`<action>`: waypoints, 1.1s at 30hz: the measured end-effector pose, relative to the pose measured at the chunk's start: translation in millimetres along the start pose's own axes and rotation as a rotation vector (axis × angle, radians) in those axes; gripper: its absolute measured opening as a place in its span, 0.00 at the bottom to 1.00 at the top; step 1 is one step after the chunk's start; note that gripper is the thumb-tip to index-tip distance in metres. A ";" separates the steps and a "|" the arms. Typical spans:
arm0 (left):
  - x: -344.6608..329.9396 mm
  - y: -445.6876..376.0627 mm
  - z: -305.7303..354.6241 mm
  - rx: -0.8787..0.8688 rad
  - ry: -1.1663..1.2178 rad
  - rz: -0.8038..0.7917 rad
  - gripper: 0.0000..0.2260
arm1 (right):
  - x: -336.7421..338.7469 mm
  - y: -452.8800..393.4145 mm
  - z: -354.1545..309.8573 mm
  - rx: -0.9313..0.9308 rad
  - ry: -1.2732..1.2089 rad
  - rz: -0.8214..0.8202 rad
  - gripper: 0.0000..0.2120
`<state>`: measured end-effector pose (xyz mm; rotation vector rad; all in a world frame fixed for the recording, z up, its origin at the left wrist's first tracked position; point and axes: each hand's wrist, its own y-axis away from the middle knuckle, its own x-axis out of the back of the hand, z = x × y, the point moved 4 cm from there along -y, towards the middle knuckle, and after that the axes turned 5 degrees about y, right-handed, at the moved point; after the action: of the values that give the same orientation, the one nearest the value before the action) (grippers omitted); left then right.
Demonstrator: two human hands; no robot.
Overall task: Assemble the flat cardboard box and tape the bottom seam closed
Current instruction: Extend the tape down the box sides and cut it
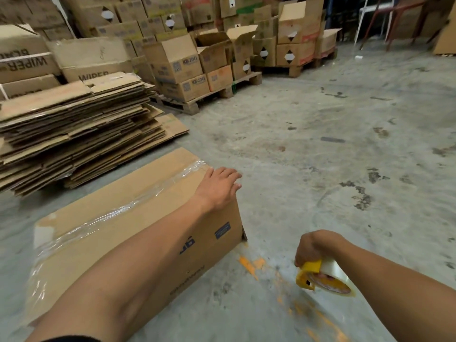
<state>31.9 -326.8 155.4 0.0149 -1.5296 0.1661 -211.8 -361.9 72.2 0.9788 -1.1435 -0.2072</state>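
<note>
A brown cardboard box (118,193) stands assembled on the concrete floor, bottom side up. A strip of clear tape (123,208) runs along its middle seam from the near end to the far end. My left hand (218,187) lies flat on the far right corner of the box, fingers spread over the edge. My right hand (312,248) is off to the right of the box, low over the floor. It grips a yellow tape dispenser (323,276) loaded with a roll of clear tape.
A tall pile of flattened cartons (74,127) lies on the floor just left of the box. Behind it, stacked boxes on wooden pallets (209,95) line the back. Bare stained concrete (345,144) spreads to the right, with orange paint marks (249,265) near me.
</note>
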 end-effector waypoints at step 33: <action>26.5 302.1 -117.6 0.480 0.183 0.137 0.33 | 21.3 61.1 -173.1 0.845 -0.357 -0.017 0.12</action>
<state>114.1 -12.2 148.1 0.2693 -1.2784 0.6248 -77.5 -244.1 119.7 1.7413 -1.5947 0.1144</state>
